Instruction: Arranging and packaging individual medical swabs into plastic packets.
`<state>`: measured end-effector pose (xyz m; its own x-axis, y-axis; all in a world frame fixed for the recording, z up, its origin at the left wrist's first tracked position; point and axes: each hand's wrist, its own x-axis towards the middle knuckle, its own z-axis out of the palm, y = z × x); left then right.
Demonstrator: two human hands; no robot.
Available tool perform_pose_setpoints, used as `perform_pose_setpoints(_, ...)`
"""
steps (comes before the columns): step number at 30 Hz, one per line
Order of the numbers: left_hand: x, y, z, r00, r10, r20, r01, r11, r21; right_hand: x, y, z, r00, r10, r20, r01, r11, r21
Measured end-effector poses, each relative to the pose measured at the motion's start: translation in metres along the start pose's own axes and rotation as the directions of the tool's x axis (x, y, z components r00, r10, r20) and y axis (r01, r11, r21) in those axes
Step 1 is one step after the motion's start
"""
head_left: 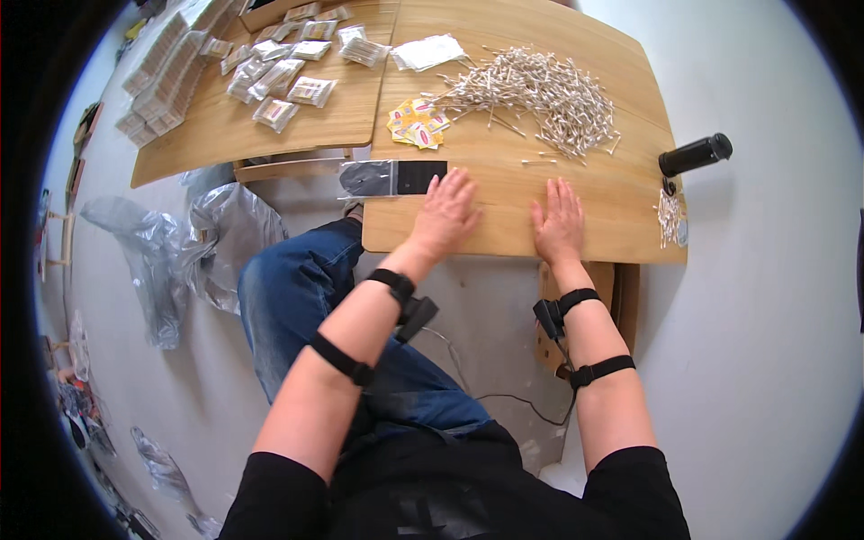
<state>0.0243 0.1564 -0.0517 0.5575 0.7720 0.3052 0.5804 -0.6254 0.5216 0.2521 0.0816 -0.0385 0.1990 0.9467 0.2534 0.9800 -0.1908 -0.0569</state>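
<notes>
My left hand (447, 212) lies on the wooden table (504, 236) near its front edge, palm down, with fingers stretched out and nothing in them. Close by its fingertips is a flat black piece (421, 177) joined to a clear plastic sleeve (367, 179), which sticks out past the table's left edge. To the right, my right hand (559, 221) also rests flat and open on the wood, holding nothing. Beyond both hands spreads a big loose pile of cotton swabs (540, 94). Several small yellow and white cards (418, 123) are heaped left of the pile, below some clear plastic bags (427, 52).
Filled swab packs (312, 91) are scattered on a second table (189, 155) at the left, beside stacked packs (166, 76). A black cylinder (695, 155) juts past the right edge, above more swabs (669, 219). Crumpled plastic bags (229, 225) lie on the floor. A cardboard box (551, 337) stands underneath.
</notes>
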Motion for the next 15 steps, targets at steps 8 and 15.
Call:
perform_pose_setpoints(8, -0.008, 0.002, -0.004, 0.999, -0.029, -0.015, 0.030, 0.995, 0.092, 0.037, 0.009, -0.006, 0.977, 0.094, 0.194, -0.133, 0.971, 0.198)
perform_pose_setpoints(15, -0.004, 0.013, -0.004, 0.997, -0.056, -0.048, 0.060, 0.994, 0.089, 0.080, 0.029, 0.020, 0.997, 0.042, 0.060, -0.035, 0.993, -0.110)
